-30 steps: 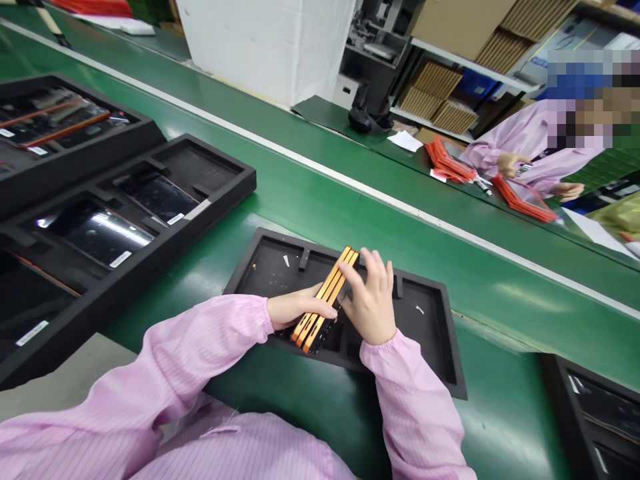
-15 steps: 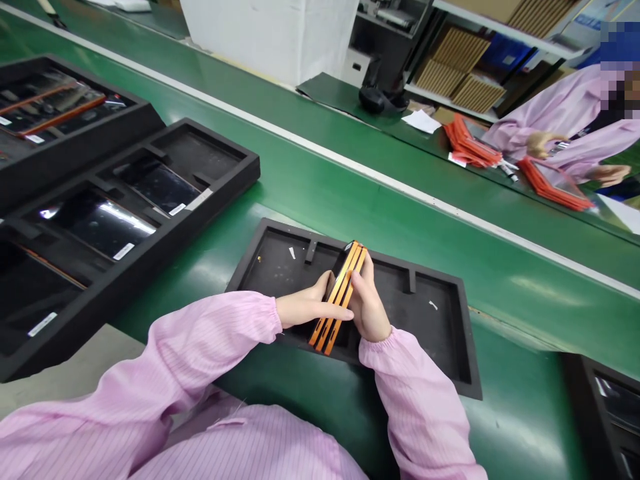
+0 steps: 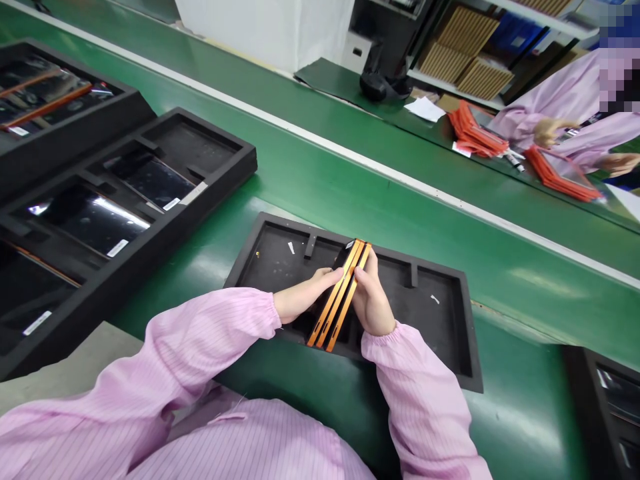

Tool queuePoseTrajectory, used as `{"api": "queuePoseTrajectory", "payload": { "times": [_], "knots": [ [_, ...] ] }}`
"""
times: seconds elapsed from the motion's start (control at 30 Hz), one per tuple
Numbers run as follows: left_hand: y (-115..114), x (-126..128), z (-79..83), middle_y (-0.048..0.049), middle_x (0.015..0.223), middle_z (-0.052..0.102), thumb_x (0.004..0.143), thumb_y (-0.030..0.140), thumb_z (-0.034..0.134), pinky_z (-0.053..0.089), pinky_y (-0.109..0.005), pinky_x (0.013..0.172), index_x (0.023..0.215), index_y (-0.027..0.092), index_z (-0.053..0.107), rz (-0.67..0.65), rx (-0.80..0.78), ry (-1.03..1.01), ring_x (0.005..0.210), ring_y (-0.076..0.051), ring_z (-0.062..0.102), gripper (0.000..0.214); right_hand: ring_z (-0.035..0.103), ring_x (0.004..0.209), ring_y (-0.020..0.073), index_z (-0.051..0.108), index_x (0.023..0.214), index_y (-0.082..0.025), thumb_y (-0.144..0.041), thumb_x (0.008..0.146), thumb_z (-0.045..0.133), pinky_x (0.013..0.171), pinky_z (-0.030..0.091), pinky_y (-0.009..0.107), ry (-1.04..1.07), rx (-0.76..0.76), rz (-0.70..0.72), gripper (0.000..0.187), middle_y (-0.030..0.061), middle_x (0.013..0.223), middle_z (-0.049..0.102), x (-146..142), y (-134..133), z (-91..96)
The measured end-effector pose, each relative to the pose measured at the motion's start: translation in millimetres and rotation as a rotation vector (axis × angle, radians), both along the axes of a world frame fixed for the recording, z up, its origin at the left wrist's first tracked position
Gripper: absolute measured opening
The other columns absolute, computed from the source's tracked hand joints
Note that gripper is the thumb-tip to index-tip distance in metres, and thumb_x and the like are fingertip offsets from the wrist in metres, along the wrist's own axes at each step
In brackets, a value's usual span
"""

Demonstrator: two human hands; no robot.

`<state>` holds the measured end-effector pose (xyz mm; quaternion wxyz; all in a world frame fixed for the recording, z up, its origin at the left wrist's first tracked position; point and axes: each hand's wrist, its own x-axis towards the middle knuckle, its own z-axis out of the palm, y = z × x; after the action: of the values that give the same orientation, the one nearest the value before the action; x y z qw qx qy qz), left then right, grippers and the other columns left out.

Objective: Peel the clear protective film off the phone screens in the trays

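Note:
Between my two hands, three tablets (image 3: 334, 308) with orange edges stand on their long sides, pressed together like a small stack. My left hand (image 3: 306, 293) is closed on them from the left, its thumb over the top edges. From the right, my right hand (image 3: 374, 300) grips the same stack, thumb on the near orange edge and fingers hidden behind. The stack is tilted above the middle of a black foam tray (image 3: 430, 333). A dark screen with a small white label shows on the stack's left face.
At left, a black tray (image 3: 220, 180) holds several dark screens with white labels; another tray (image 3: 125, 113) with orange-edged tablets lies beyond. A further tray (image 3: 580, 400) sits at right. Across the green bench, a person in pink (image 3: 560, 87) handles tablets in red covers (image 3: 560, 175).
My left thumb has moved up along the stack's top edges, away from the lower part. My right hand keeps its grip. The whole view has shifted slightly.

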<state>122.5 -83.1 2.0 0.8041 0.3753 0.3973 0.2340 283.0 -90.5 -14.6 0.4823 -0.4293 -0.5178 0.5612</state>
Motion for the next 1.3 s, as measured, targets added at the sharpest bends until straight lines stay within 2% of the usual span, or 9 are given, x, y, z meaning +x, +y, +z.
{"api": "queuePoseTrajectory", "payload": {
  "times": [0.07,0.13,0.23,0.4,0.5,0.67,0.8,1.1,1.3],
  "knots": [
    [1,0,5.6,-0.0058,0.103,0.067,0.079,0.067,0.061,0.051,-0.035,0.07,0.132,0.021,0.042,0.004,-0.068,0.029,0.093,-0.025,0.065,0.074,0.065,0.097,0.0238,0.017,0.148,-0.036,-0.047,0.093,0.047,0.08,0.057,0.04,0.006,0.019,-0.011,0.063,0.0035,0.115,0.06,-1,0,0.4],
    [1,0,10.9,-0.0037,0.096,0.065,0.078,0.066,0.063,0.049,-0.032,0.067,0.131,0.021,0.041,0.008,-0.1,0.042,0.085,-0.022,0.064,0.073,0.065,0.098,0.024,0.018,0.149,-0.036,-0.053,0.094,0.044,0.082,0.056,0.041,0.021,0.011,-0.018,0.062,0.0033,0.117,0.06,-4,-1,2.3],
    [-1,-1,17.4,-0.005,0.1,0.062,0.082,0.066,0.058,0.048,-0.031,0.068,0.128,0.021,0.042,0.003,-0.07,0.053,0.087,-0.021,0.062,0.067,0.064,0.1,0.0234,0.023,0.148,-0.036,-0.06,0.095,0.039,0.083,0.054,0.039,0.114,-0.076,-0.072,0.06,0.0032,0.121,0.06,-8,-3,8.2],
    [-4,-1,20.7,-0.0087,0.109,0.061,0.09,0.063,0.047,0.046,-0.03,0.071,0.129,0.02,0.041,-0.008,-0.021,0.099,0.093,-0.021,0.06,0.058,0.063,0.102,0.0222,0.034,0.144,-0.036,-0.059,0.091,0.052,0.084,0.053,0.035,0.256,-0.17,-0.135,0.06,0.0016,0.123,0.06,-11,-5,13.3],
    [-5,-1,17.6,-0.0095,0.113,0.061,0.088,0.066,0.049,0.046,-0.031,0.073,0.129,0.019,0.041,0.002,0.011,0.093,0.096,-0.022,0.059,0.064,0.063,0.103,0.0224,0.036,0.142,-0.036,-0.057,0.091,0.054,0.086,0.053,0.036,0.267,-0.183,-0.14,0.059,0.0013,0.122,0.061,-10,-4,12.1],
    [-4,-1,14.6,-0.0075,0.108,0.061,0.082,0.066,0.056,0.045,-0.03,0.073,0.129,0.019,0.043,0.029,0.006,0.087,0.093,-0.021,0.059,0.068,0.06,0.111,0.022,0.04,0.139,-0.037,-0.056,0.089,0.055,0.091,0.052,0.036,0.288,-0.167,-0.135,0.056,-0.0002,0.136,0.053,-10,-4,12.0],
    [-1,-1,14.1,-0.0053,0.101,0.06,0.081,0.064,0.057,0.045,-0.03,0.07,0.131,0.021,0.041,0.023,-0.044,0.069,0.087,-0.02,0.058,0.068,0.062,0.107,0.0231,0.036,0.142,-0.036,-0.055,0.091,0.052,0.087,0.053,0.037,0.291,-0.181,-0.11,0.057,0.0015,0.123,0.06,-10,-4,13.6],
    [1,-3,8.9,-0.0029,0.086,0.06,0.075,0.061,0.058,0.043,-0.029,0.07,0.097,0.017,0.059,0.019,0.029,0.011,0.08,-0.018,0.056,0.05,0.062,0.111,0.0241,0.033,0.143,-0.034,-0.05,0.096,0.047,0.093,0.051,0.041,0.32,-0.166,-0.058,0.052,0.0032,0.118,0.063,-7,-3,12.2],
    [1,-3,8.1,-0.0023,0.084,0.06,0.073,0.06,0.061,0.043,-0.029,0.071,0.092,0.018,0.06,0.043,0.025,0.009,0.081,-0.018,0.056,0.046,0.062,0.111,0.0239,0.035,0.142,-0.035,-0.049,0.095,0.049,0.094,0.05,0.041,0.335,-0.162,-0.054,0.05,0.0025,0.122,0.062,-7,-4,12.5]
  ]
}}
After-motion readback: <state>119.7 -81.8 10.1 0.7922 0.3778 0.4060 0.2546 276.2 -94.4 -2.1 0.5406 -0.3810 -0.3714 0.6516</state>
